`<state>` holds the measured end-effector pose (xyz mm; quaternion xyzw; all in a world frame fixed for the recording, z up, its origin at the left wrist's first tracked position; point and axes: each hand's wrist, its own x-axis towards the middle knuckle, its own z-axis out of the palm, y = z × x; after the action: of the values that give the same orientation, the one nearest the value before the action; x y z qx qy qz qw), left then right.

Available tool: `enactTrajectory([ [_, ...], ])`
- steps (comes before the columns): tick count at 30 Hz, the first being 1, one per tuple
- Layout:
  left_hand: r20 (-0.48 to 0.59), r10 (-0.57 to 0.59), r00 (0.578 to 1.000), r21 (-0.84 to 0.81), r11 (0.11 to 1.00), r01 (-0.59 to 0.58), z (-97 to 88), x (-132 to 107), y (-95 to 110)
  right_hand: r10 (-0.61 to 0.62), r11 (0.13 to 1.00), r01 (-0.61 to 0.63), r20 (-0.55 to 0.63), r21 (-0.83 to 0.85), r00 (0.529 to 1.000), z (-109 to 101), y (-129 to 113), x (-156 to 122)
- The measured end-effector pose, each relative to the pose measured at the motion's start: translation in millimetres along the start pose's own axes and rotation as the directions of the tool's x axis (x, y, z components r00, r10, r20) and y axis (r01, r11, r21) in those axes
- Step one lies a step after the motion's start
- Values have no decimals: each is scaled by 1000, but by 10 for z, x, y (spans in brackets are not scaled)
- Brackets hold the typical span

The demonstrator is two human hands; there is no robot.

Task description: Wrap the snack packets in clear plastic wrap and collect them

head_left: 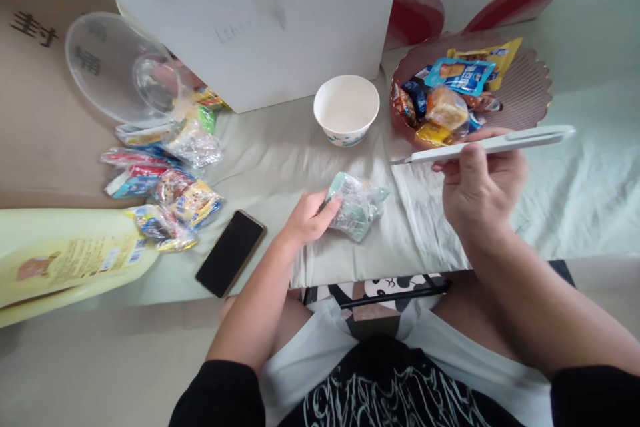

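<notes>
My left hand (307, 219) grips the left end of a pale green snack packet (357, 203) that lies on the light cloth in front of me. My right hand (477, 190) is closed around a long white knife-like tool (493, 144), held level above the cloth with its tip pointing left. Just behind the tool stands a pink scalloped plate (530, 87) filled with several wrapped snacks. An empty white paper bowl (346, 109) stands behind the packet.
A black phone (231, 252) lies near the table's front edge. Several snack packets (167, 180) are piled at the left, near a clear plastic lid (117, 70). A yellow bottle (65, 260) lies on its side far left. A white box (260, 20) stands behind.
</notes>
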<state>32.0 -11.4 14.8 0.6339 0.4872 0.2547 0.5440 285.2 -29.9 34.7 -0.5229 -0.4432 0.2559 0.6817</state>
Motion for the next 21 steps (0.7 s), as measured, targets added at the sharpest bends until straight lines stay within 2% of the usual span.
enactTrajectory([
  [2,-92,-99,991,-200,977,79,16,17,-22,-208,968,210,32,-140,978,-32,-25,-16],
  [4,-207,-204,957,-414,905,104,24,53,-17,-355,864,416,243,-284,903,-46,-43,-70],
  [7,-283,-295,913,-618,784,62,6,114,46,-375,733,616,585,-288,719,-26,2,-149],
  [9,-253,-302,919,-677,734,55,-16,135,98,-363,661,703,708,-262,605,3,79,-171],
  [11,-211,-298,931,-701,710,69,-31,138,130,-349,577,772,775,-265,527,32,160,-174],
  [13,-181,-302,936,-708,701,89,-32,134,132,-308,518,804,812,-294,495,53,218,-175],
  [17,-179,-322,930,-699,706,110,-17,142,72,-174,478,788,837,-389,519,64,240,-196],
  [19,-184,-314,931,-694,712,103,-13,147,32,-104,487,776,855,-401,507,57,215,-198],
  [21,-177,-294,939,-679,727,100,0,138,-2,-89,548,748,863,-375,498,51,173,-190],
])
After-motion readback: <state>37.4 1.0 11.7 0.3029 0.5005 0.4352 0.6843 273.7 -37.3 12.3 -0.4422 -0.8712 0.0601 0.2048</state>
